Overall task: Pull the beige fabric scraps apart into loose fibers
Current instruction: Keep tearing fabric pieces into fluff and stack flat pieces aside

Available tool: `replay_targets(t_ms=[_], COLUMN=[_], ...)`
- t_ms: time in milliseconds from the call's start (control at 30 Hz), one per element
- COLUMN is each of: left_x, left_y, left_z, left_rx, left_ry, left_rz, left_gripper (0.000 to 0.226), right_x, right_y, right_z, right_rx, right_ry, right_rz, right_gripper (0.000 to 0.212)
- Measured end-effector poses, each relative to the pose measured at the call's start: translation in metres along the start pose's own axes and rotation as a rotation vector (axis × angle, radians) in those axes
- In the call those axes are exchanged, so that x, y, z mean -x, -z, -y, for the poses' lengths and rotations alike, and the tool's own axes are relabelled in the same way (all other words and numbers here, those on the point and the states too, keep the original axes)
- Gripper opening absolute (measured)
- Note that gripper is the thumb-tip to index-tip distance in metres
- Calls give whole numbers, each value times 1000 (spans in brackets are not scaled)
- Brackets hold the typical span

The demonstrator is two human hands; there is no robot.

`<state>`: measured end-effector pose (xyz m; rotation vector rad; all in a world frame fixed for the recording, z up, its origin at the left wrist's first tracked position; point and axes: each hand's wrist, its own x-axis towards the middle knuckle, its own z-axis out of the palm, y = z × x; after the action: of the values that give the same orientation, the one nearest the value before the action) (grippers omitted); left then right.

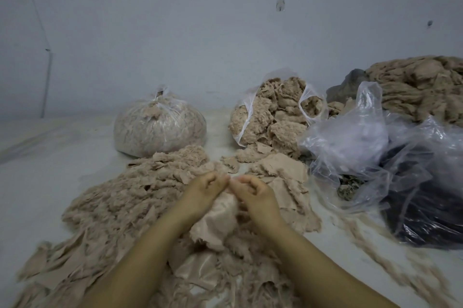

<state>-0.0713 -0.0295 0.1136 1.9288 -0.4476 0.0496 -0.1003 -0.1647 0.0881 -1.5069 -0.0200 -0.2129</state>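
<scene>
My left hand point(203, 191) and my right hand point(253, 192) meet fingertip to fingertip at the centre, both pinching the top edge of a beige fabric scrap point(218, 222) that hangs down between my wrists. A wide heap of frayed beige scraps and loose fibers point(120, 207) spreads over the floor to the left and in front of me. More flat beige scraps point(278, 169) lie just beyond my right hand.
A tied clear bag of beige fibers point(160, 124) stands at the back centre. An open bag overflowing with scraps point(273, 112) sits to its right. Crumpled clear plastic bags point(355, 142), a dark filled bag point(431, 212) and a large beige pile point(421, 89) crowd the right side.
</scene>
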Motion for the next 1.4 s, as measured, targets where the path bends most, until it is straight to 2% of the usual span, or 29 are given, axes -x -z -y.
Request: replay_targets(t_ms=[67, 133, 167, 233, 267, 300, 367, 433, 500, 567, 633, 800, 867, 1000, 1067, 1133, 1200, 1300, 1333, 1400], left_x=[-5, -9, -10, -9, -8, -8, -6, -3, -2, 1, 3, 9, 12, 18, 20, 21, 22, 22, 22, 20], left_y=[0, 4, 5, 0, -4, -10, -22, -32, -35, -31, -21, 0, 4, 9, 8, 6, 6, 8, 9, 10], left_z=[3, 10, 15, 29, 35, 40, 50, 53, 53, 49, 41, 32, 30, 29, 27, 23, 20, 20, 21, 24], left_rx=[23, 148, 156, 27, -34, -79, -162, -317, -345, -163, 18, 271, 330, 384, 384, 409, 471, 477, 453, 429], left_ry=[37, 114, 143, 173, 183, 201, 248, 246, 189, 171, 188, 247, 238, 213, 209, 204, 218, 273, 294, 324], left_rz=[-98, -154, -146, -96, -65, -25, 107, 204, 183, 129, 114, -49, -58, 38, 70, 62, 26, -54, -97, -200], left_gripper=[30, 25, 21, 13, 8, 13, 39, 55, 47, 24, 10, 17, 19, 5, 14, 23, 25, 18, 16, 23], right_x=[-13, -28, -35, -46, -46, -43, -33, -19, -9, -2, 0, 2, 4, 9, 12, 16, 17, 16, 16, 17], right_y=[7, 27, 41, 69, 78, 82, 76, 60, 45, 36, 33, 30, 30, 32, 30, 27, 25, 27, 30, 37], right_z=[8, 16, 18, 17, 14, 10, -1, -16, -26, -30, -28, -24, -23, -19, -18, -18, -22, -21, -19, -16], right_rx=[-2, -6, 20, 190, 317, 416, 537, 589, 653, 729, 638, 300, 167, 194, 221, 221, 185, 112, 102, 154], right_ry=[22, 42, 38, -17, -67, -84, -12, 2, -57, -35, 10, -25, -48, -71, -112, -82, -14, 41, 59, 85], right_rz=[-167, -343, -432, -599, -644, -652, -544, -288, -34, 106, 148, 108, 84, 127, 222, 318, 310, 174, 188, 359], right_gripper=[11, 12, 11, 17, 25, 30, 16, 10, 18, 29, 27, 26, 25, 33, 33, 17, 15, 17, 16, 14])
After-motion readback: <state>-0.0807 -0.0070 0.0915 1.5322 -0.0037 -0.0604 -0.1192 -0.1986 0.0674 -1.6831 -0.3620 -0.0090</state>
